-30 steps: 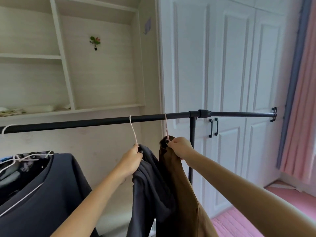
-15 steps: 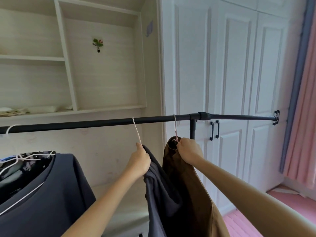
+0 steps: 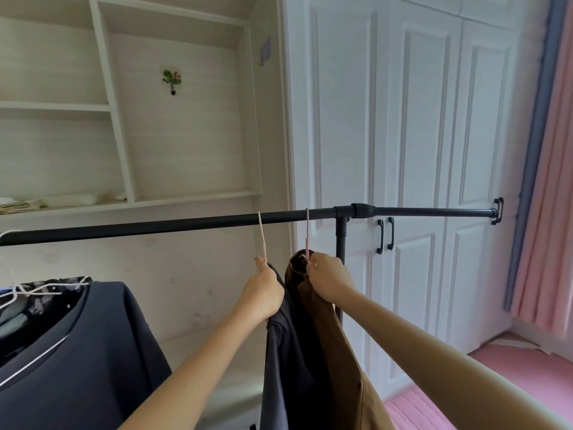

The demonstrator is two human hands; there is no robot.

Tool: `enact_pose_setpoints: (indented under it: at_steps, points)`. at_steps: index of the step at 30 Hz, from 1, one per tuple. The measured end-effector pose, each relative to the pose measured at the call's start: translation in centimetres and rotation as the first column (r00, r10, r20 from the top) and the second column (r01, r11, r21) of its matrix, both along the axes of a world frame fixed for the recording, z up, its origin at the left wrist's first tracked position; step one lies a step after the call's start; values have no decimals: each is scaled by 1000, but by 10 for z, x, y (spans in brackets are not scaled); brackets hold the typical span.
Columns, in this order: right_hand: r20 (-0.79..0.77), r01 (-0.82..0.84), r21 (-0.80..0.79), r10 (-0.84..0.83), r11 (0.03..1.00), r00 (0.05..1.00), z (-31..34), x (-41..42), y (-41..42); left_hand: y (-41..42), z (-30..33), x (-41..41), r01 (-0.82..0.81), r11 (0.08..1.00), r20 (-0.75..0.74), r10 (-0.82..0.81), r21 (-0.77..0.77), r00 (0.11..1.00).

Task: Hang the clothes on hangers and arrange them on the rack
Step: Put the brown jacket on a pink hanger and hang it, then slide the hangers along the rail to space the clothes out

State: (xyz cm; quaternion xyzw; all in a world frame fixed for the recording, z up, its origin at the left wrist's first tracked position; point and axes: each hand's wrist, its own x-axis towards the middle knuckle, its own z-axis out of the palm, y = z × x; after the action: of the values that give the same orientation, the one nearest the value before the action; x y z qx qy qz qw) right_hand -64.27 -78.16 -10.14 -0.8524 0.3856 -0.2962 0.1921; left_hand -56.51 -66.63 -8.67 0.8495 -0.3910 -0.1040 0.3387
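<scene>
A black rack bar (image 3: 186, 223) runs across the view at chest height. Two pink hangers hook over it near the middle. My left hand (image 3: 263, 293) grips the left hanger's neck (image 3: 262, 240), which carries a dark grey garment (image 3: 285, 367). My right hand (image 3: 328, 279) holds the collar of a brown garment (image 3: 335, 352) at the base of the right hanger (image 3: 307, 234). Both garments hang side by side, touching. At the lower left a dark navy top (image 3: 80, 352) hangs on a white hanger, with a patterned dark garment (image 3: 40, 296) behind it.
The rack's upright post (image 3: 340, 240) stands just right of the brown garment; the bar ends at a black hook (image 3: 497, 211). White wardrobe doors (image 3: 418, 150) are behind, open shelves (image 3: 124, 200) to the left, a pink curtain (image 3: 552, 197) at right, pink floor mat (image 3: 511, 383) below.
Both hands and the two hangers have shifted right along the bar, toward the upright post. The garments hang closer together.
</scene>
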Motion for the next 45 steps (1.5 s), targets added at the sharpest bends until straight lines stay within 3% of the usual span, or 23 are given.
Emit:
enact_pose_setpoints:
  at_steps: [8,14,17,20,23,28,35,40,45]
  points:
    - [73,-142,46,138,989,988,-2,-2,4,-1,-8,15,-78,996,-46,76,-36,996]
    - [118,-116,68,107,991,987,-6,-6,9,7,-8,16,-90,994,-105,83,-64,991]
    - [320,26,-85,3,996,948,-3,-4,21,14,-6,15,-80,993,-130,69,-81,989]
    - [478,76,-252,56,965,876,18,8,44,27,-10,20,-61,993,-137,47,-97,989]
    - [525,26,-307,146,951,838,36,26,75,48,-10,35,-70,993,0,70,-97,998]
    - [508,-190,-226,282,955,814,34,69,136,113,1,83,-172,958,176,215,-231,961]
    - [483,-226,-199,296,954,824,22,144,219,232,9,170,-189,881,325,349,-433,879]
    - [508,-244,-96,258,965,822,16,211,289,313,3,239,-165,873,451,389,-459,803]
    - [460,-296,35,248,954,853,6,259,330,355,-7,275,-196,901,465,374,-386,803]
